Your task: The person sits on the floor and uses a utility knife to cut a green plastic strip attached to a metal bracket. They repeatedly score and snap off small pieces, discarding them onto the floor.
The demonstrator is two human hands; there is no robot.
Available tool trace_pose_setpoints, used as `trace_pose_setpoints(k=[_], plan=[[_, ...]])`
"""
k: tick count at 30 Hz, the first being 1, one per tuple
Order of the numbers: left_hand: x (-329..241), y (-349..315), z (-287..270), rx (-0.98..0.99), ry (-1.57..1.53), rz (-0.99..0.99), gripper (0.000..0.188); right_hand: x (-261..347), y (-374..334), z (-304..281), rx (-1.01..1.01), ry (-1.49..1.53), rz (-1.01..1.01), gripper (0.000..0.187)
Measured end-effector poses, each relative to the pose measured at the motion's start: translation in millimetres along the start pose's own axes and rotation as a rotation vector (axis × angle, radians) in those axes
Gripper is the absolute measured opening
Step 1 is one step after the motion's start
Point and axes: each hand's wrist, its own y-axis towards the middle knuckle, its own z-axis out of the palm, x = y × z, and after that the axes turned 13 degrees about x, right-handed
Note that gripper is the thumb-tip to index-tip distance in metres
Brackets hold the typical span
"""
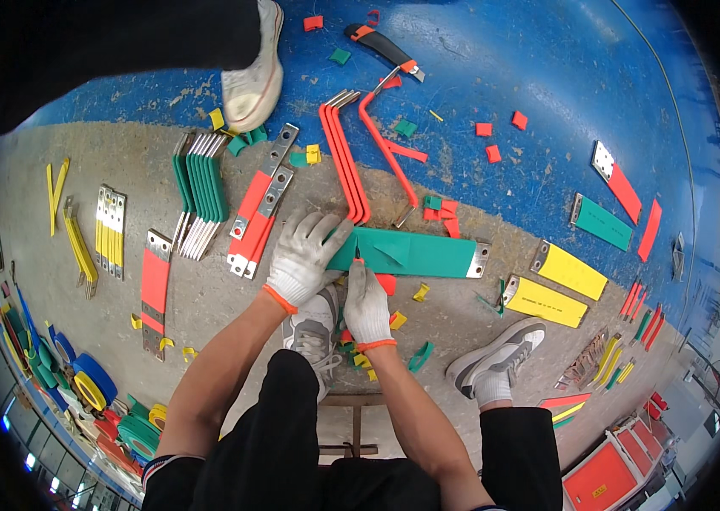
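Note:
A wide flat metal bar in a green sleeve (436, 255) lies crosswise in front of me, its bare drilled end at the right. My left hand (304, 255), in a white knit glove, presses on the bar's left end with fingers bent over it. In my closed gloved right hand (366, 308) is a knife (358, 254); only its dark tip and a bit of orange show, the rest hidden by the fingers. The tip touches the green sleeve beside a slit, and a flap of sleeve stands up right of it. Red scraps (385, 284) lie just below the bar.
Bent red bars (344, 162), stacked green bars (204, 187) and flat red bars (251, 221) lie beyond my hands. Yellow bars (573, 272) are at right. Another utility knife (384, 49) lies far off near a person's white shoe (253, 85). Tape rolls (91, 379) stand lower left.

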Motion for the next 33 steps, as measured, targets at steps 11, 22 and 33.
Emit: trace_pose_setpoints(k=[11, 22, 33], plan=[[-1, 0, -1, -0.001, 0.015, 0.008, 0.093, 9, -4, 2, -0.003, -0.036, 0.071, 0.060], [-4, 2, -5, 0.003, 0.023, 0.008, 0.090, -5, -9, 8, -0.044, -0.012, 0.080, 0.055], [-4, 2, -7, 0.011, 0.022, 0.005, 0.091, -19, -28, 14, -0.031, -0.115, 0.020, 0.047]])
